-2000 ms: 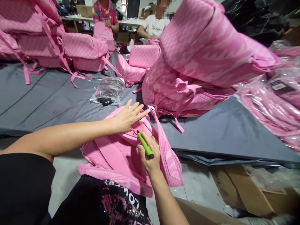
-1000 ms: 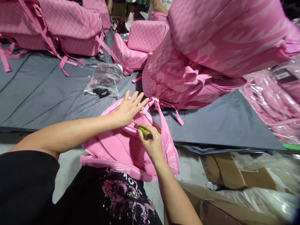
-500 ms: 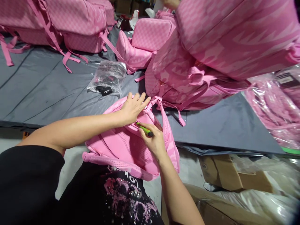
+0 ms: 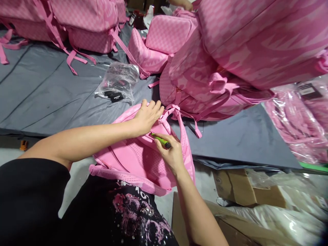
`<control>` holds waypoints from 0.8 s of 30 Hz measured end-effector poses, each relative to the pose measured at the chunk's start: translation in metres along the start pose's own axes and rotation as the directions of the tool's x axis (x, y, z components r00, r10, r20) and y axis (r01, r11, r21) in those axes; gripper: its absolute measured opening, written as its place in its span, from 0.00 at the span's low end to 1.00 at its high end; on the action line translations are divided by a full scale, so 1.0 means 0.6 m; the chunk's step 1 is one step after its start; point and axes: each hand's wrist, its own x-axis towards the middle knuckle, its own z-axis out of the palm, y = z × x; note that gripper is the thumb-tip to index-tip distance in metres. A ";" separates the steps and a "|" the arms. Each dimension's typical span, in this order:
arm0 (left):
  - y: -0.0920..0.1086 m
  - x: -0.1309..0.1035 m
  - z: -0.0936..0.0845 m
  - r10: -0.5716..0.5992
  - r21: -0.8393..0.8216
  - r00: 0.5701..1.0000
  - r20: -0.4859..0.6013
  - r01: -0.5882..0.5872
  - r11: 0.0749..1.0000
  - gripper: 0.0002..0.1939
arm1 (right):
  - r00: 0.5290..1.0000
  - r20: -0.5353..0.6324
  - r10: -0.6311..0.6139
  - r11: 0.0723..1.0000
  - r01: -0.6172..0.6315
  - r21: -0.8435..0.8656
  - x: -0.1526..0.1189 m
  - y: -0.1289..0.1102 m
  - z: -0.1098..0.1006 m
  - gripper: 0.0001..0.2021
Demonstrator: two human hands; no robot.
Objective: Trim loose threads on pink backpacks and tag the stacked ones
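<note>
Left hand: my left hand (image 4: 146,117) lies palm down on the upper end of the pink backpack (image 4: 138,159), fingers loose and curled over its top edge, pressing it flat and clasping nothing.
Right hand: my right hand (image 4: 171,155) is pinched around a green pen-shaped tool (image 4: 160,139), whose tip points up and left at the backpack's fabric just under my left hand.
Pink backpack: it lies back panel up, with its top end on the edge of the table (image 4: 46,99) and its lower end reaching down against my black printed top (image 4: 133,215). The perforated back padding faces me.
Strap: one pink shoulder strap (image 4: 182,131) runs from the top of the backpack down its right side, just beside my right hand.
Green tool: slim, bright green body with a dark end nearest my knuckles; whether the tip touches the fabric I cannot tell.
Table: covered in grey sheeting.
Plastic bag: a clear plastic bag (image 4: 118,83) with a dark label lies on the grey sheeting, near the backpack's top and apart from it.
Stacked backpacks: a heap of pink patterned backpacks (image 4: 230,51) is piled at the right, just beyond my hands; more pink backpacks (image 4: 77,24) lie at the far left.
Wrapped goods: pink items in clear wrap (image 4: 302,116) lie at the right edge.
Cardboard boxes: brown cardboard boxes (image 4: 246,191) sit below the table edge, right of my right arm.
</note>
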 end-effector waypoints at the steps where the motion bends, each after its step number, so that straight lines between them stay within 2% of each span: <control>1: 0.000 0.001 0.001 -0.002 0.003 1.000 0.001 0.002 1.000 0.41 | 1.000 -0.012 0.002 1.000 -0.002 -0.005 0.000 0.000 0.000 0.09; 9: 0.000 0.008 0.001 0.012 -0.003 1.000 0.004 -0.012 1.000 0.39 | 0.999 -0.021 0.026 1.000 -0.026 0.000 0.001 0.001 0.001 0.09; 13: 0.000 0.008 -0.005 0.003 -0.016 1.000 0.031 -0.002 1.000 0.37 | 0.998 0.029 0.047 0.999 -0.047 0.001 -0.001 -0.001 -0.002 0.09; 17: -0.003 0.008 -0.012 0.008 -0.056 0.999 0.046 -0.006 0.998 0.33 | 0.997 -0.059 0.049 0.998 -0.052 -0.040 -0.004 -0.007 0.009 0.10; 21: -0.006 0.012 -0.015 0.017 -0.065 0.999 0.040 -0.014 0.998 0.28 | 0.997 -0.074 0.018 0.998 -0.022 -0.052 -0.003 -0.012 0.027 0.09; 24: -0.009 0.017 -0.015 0.033 -0.054 0.999 0.034 -0.031 0.998 0.24 | 0.992 -0.126 0.031 0.992 -0.046 -0.115 -0.004 -0.015 0.034 0.09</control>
